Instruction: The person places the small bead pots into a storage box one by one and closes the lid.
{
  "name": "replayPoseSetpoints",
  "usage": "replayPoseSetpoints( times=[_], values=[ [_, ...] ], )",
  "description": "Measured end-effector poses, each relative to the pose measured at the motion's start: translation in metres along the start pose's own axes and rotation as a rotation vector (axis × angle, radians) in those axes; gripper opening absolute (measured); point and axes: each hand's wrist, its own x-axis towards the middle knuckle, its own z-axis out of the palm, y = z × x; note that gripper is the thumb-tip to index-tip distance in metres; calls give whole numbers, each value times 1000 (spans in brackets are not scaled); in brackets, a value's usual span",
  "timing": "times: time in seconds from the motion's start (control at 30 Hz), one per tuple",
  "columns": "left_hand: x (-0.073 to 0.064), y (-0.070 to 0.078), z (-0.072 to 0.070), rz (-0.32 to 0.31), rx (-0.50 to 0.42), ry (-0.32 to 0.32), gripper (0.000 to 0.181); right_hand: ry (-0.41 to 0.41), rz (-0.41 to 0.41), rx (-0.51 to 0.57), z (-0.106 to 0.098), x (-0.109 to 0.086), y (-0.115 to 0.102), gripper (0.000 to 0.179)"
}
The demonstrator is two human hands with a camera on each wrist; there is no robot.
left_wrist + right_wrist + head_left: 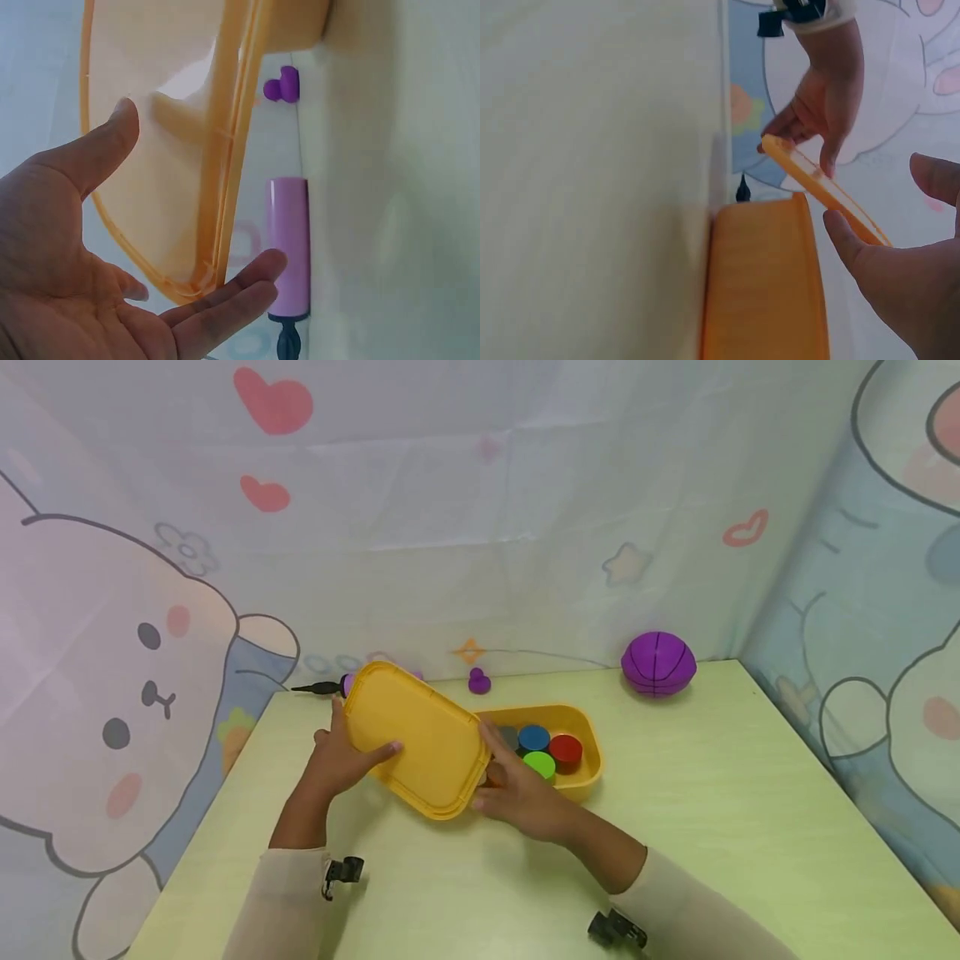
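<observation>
A yellow rounded-rectangle lid point(420, 739) is held tilted above the table. My left hand point(341, 760) grips its left end, thumb over the broad face and fingers behind, as the left wrist view point(82, 262) also shows. At the opposite end, my right hand point(525, 793) touches the lid's edge with extended fingers; in the right wrist view its thumb point(934, 180) stands apart from the lid. Partly behind the lid and right hand is a yellow box point(588, 752). Inside it are round pieces with blue point(534, 737), red point(566, 750), green point(540, 765) and grey tops.
A purple ball point(657, 664) with black lines sits at the table's back right. Along the back edge lie a small purple knobbed piece point(479, 681) and a lilac cylinder with a black nozzle point(289, 240), mostly hidden by the lid in the head view. A printed curtain point(450, 568) hangs behind.
</observation>
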Motion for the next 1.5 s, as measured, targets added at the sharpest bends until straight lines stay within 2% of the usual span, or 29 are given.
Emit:
replayPoseSetpoints(
  times=[0.17, 0.4, 0.47, 0.57, 0.7, 0.83, 0.93, 1.03, 1.2, 1.27, 1.4, 1.5],
  values=[
    [-11, 14, 4, 11, 6, -22, 148, 21, -56, 135, -13, -1, -10, 111],
    [-23, 29, 14, 29, -32, -81, 148, 104, -37, 129, -34, -8, -25, 110],
    [-23, 29, 19, 56, -60, -80, 139, 117, -36, 126, -39, -10, -27, 108],
    [-22, 30, 26, 79, -160, -71, 119, 124, -57, 129, -46, -13, -29, 106],
    [-24, 33, 30, 30, -257, -78, 114, 117, -93, 138, -54, -15, -32, 107],
    [-27, 40, 32, -2, -255, -88, 109, 138, -129, 129, -63, -17, -38, 106],
    [-29, 45, 34, 11, -266, -91, 105, 175, -141, 85, -68, -18, -46, 106],
    [-30, 50, 36, 27, -299, -95, 100, 229, -143, -14, -71, -19, -52, 105],
    [-32, 58, 34, 46, -441, -129, 87, 325, -152, -181, -73, -22, -57, 100],
    [-33, 61, 34, 56, -493, -151, 87, 351, -164, -201, -72, -22, -56, 98],
    [-35, 66, 34, 103, -553, -208, 101, 406, -174, -185, -68, -24, -57, 92],
    [-35, 70, 36, 130, -561, -230, 109, 458, -171, -182, -66, -26, -57, 87]
  ],
)
